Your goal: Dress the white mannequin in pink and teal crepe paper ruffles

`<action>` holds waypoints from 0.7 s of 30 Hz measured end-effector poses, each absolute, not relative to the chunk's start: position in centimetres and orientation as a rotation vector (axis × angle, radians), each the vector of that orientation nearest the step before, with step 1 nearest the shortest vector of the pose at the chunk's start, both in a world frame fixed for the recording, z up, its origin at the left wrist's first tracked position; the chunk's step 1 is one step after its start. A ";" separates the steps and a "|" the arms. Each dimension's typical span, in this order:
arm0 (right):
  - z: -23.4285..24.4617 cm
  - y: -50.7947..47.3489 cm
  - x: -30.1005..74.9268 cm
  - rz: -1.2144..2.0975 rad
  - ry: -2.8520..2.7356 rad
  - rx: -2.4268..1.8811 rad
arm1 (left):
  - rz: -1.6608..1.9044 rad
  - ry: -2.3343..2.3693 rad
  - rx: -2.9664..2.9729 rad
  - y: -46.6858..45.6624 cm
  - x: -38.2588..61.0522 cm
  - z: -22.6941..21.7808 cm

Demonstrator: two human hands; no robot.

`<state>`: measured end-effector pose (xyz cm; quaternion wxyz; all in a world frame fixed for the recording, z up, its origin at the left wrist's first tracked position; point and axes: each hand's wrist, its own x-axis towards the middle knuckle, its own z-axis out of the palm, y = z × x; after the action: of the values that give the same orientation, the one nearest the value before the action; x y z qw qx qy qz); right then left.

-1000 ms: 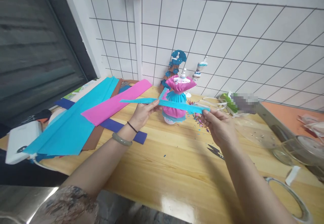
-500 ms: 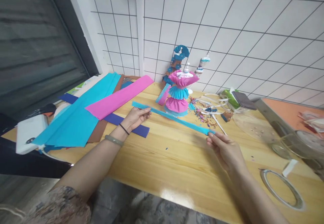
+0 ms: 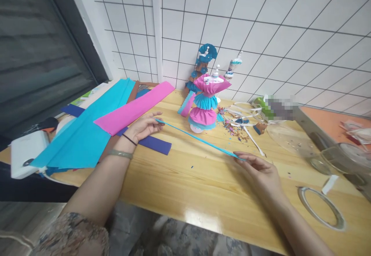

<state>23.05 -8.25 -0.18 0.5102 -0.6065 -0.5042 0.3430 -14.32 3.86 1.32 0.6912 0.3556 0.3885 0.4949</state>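
Observation:
A narrow blue crepe paper strip [image 3: 199,138] stretches taut above the table between my two hands. At its upper left end, my left hand [image 3: 145,128] pinches it between thumb and fingers. My right hand [image 3: 257,168] grips the lower right end the same way. The strip looks thin, like a cord, at this angle. Just behind it stands a tiered pink and blue paper figure [image 3: 204,115] with a white top. Under and beside my left wrist lie a pink crepe paper piece [image 3: 136,107] and a dark blue strip [image 3: 156,144].
Large blue crepe sheets [image 3: 78,136] cover the table's left, beside a white box-like device [image 3: 27,153]. Paper scraps [image 3: 236,130] and white ribbons [image 3: 253,140] lie right of the figure. A tape roll [image 3: 321,207] rests at front right, near an orange-topped box [image 3: 327,122].
The strip showed its flat, wide face before and now appears as a thin line. My left hand has turned and shifted slightly left, and its end of the strip has shortened.

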 end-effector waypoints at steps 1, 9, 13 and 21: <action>-0.2 -8.4 23.1 0.792 -1.288 -1.452 | 1.106 0.950 0.859 3.9 -14.4 1.2; -2.0 -8.2 23.9 0.466 -1.917 -1.215 | 1.083 1.488 1.321 4.5 -15.4 0.2; -2.7 -7.9 24.7 0.292 -2.124 -1.157 | 1.174 1.571 1.657 3.8 -14.1 0.7; -2.5 -8.3 24.1 0.084 -2.200 -1.205 | 0.798 0.822 2.564 -1.1 -5.7 0.8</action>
<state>24.05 -8.25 -2.50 0.3106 -0.4563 -0.8332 0.0319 -5.74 -1.14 0.79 0.1661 0.9003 0.2886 0.2802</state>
